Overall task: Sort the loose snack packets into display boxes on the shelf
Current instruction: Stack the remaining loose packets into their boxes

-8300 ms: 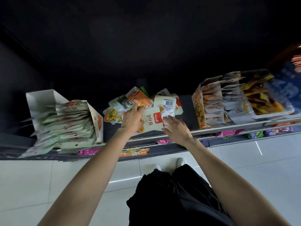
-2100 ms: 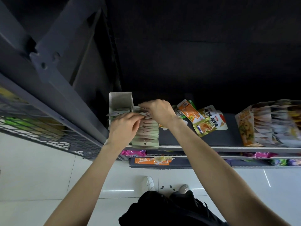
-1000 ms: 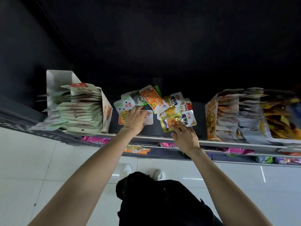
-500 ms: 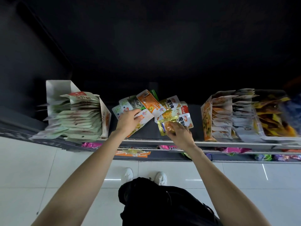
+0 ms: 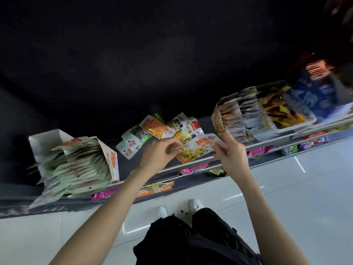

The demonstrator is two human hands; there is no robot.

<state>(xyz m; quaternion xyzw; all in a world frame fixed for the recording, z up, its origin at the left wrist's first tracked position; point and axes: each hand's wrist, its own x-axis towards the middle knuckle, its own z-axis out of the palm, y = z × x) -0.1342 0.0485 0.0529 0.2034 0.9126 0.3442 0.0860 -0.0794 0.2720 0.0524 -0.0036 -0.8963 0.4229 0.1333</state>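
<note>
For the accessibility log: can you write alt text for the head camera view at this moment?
Both hands, left hand and right hand, hold one orange snack packet above the shelf edge. Loose packets lie behind it, between a white display box and an orange display box.

1. A dark, nearly black surface [image 5: 152,54] fills the upper half of the frame.
2. A floor of glossy white tiles [image 5: 305,197] covers the lower part, with bright streaks of reflected light.
3. Dark shelving [image 5: 191,180] runs diagonally across the middle, rising toward the right.
</note>
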